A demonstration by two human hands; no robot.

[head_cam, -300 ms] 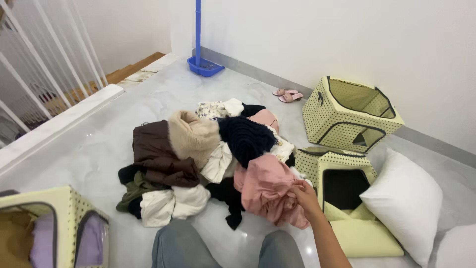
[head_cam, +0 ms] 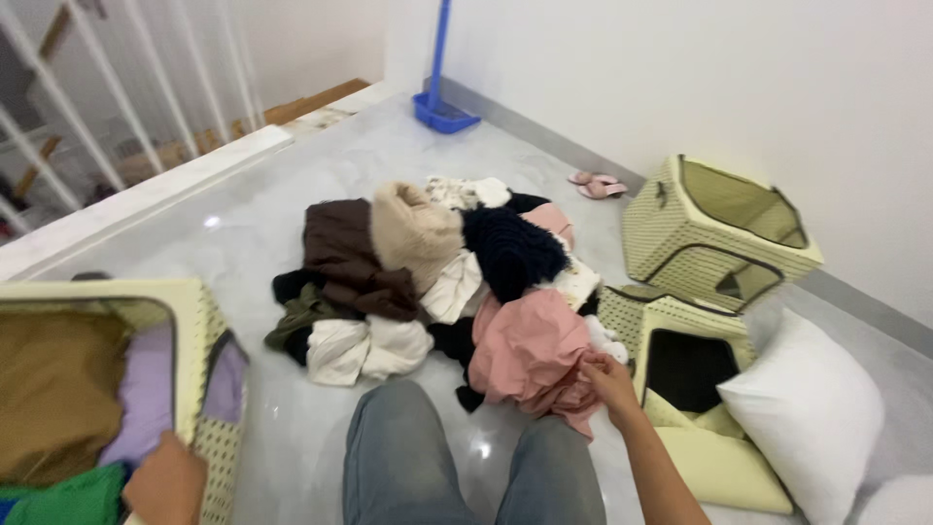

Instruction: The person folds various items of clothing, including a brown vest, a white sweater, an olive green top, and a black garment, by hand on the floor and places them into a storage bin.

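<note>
A glossy grey marble floor [head_cam: 292, 194] carries a heap of clothes [head_cam: 447, 282] at its middle. Along the wall edge stand a blue dustpan [head_cam: 445, 112], pink slippers [head_cam: 598, 185], two dotted yellow storage boxes [head_cam: 714, 233], and a white pillow [head_cam: 812, 408]. Another storage box [head_cam: 199, 340] sits at the railing-side near corner.

Right hand [head_cam: 610, 381] right of centre, lower half of frame; forearm runs up from bottom edge, bare, slanting toward upper left. Fingers [head_cam: 591, 366] curled shut, pinching pink cloth [head_cam: 530, 350]. Left hand [head_cam: 165, 478] at lower left, near bottom edge; back of hand toward camera, knuckles bent, fingers hidden, grip unclear. Both knees in grey-blue trousers at bottom centre, slightly apart.
</note>
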